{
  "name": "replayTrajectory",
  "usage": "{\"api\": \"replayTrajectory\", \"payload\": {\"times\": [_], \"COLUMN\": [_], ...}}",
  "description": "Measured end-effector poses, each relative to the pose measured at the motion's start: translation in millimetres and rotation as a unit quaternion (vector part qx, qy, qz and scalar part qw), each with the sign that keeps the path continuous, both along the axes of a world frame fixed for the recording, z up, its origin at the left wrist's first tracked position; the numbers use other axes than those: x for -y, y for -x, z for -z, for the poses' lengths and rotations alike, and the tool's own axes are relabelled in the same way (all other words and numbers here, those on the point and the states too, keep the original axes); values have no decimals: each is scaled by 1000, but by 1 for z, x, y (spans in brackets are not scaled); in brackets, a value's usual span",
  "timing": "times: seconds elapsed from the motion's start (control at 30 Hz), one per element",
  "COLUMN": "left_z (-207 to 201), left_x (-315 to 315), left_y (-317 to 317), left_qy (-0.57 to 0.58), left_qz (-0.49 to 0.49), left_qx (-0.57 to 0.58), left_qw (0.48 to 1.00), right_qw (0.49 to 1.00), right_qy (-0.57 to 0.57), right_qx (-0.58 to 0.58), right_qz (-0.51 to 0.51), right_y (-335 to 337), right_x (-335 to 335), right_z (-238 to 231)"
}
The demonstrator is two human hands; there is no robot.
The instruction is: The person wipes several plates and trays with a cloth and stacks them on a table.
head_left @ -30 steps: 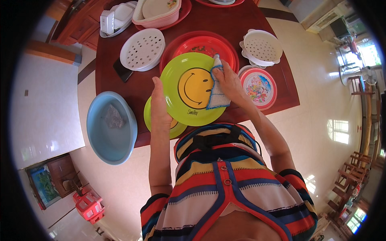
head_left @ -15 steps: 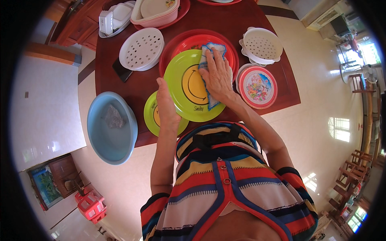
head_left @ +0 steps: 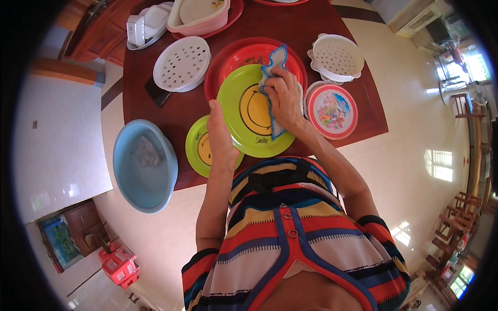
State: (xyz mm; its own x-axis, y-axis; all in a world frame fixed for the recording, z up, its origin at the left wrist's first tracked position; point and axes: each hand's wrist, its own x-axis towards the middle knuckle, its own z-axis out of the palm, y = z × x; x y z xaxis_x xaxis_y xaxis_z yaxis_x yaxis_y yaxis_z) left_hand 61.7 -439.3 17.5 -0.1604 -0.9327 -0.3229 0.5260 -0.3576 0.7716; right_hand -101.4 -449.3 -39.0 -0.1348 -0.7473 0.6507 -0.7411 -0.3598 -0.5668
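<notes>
A green plate (head_left: 232,98) with a yellow smiling face is held tilted in front of me. My left hand (head_left: 222,139) grips its left edge, thumb up along the rim, with the other fingers hidden behind. On the plate's right side, my right hand (head_left: 286,103) clutches a light cloth (head_left: 278,58) with a blue border, its fingers bent into the folds. One corner of the cloth sticks up past the far rim. Below my left hand, a smaller green plate (head_left: 193,149) lies on the table, partly covered. Behind the held plate sits a round red tray (head_left: 222,58).
On the dark wooden table (head_left: 303,19) are a white colander (head_left: 182,63), another white colander (head_left: 340,56), a pink-rimmed plate stack (head_left: 354,115), pink basins (head_left: 207,25) and white containers (head_left: 154,22). A blue basin (head_left: 142,184) holding a crumpled plastic bag (head_left: 148,153) is at left.
My right hand's flat fingers have curled, bunching the cloth, whose top corner now stands higher. The plate and my left hand have shifted slightly right.
</notes>
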Motion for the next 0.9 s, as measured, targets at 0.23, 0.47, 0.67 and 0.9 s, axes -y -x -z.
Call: {"api": "replayTrajectory", "payload": {"times": [0.23, 0.47, 0.67, 0.9], "left_z": [0, 8, -9, -12], "left_x": [-1, 11, 6, 4], "left_y": [5, -22, -25, -26], "left_qy": [-2, 6, 22, 1], "left_qz": [-7, -37, -68, -38], "left_qx": [-34, 44, 31, 2], "left_qw": [999, 998, 997, 999], "right_qw": [992, 954, 988, 822], "right_qy": [-4, -34, -71, -242], "right_qx": [-13, -65, -57, 504], "right_qz": [-122, -289, -124, -107], "right_y": [-28, -48, -22, 14], "right_x": [-3, -35, -32, -11], "right_z": [-21, -33, -9, 40]}}
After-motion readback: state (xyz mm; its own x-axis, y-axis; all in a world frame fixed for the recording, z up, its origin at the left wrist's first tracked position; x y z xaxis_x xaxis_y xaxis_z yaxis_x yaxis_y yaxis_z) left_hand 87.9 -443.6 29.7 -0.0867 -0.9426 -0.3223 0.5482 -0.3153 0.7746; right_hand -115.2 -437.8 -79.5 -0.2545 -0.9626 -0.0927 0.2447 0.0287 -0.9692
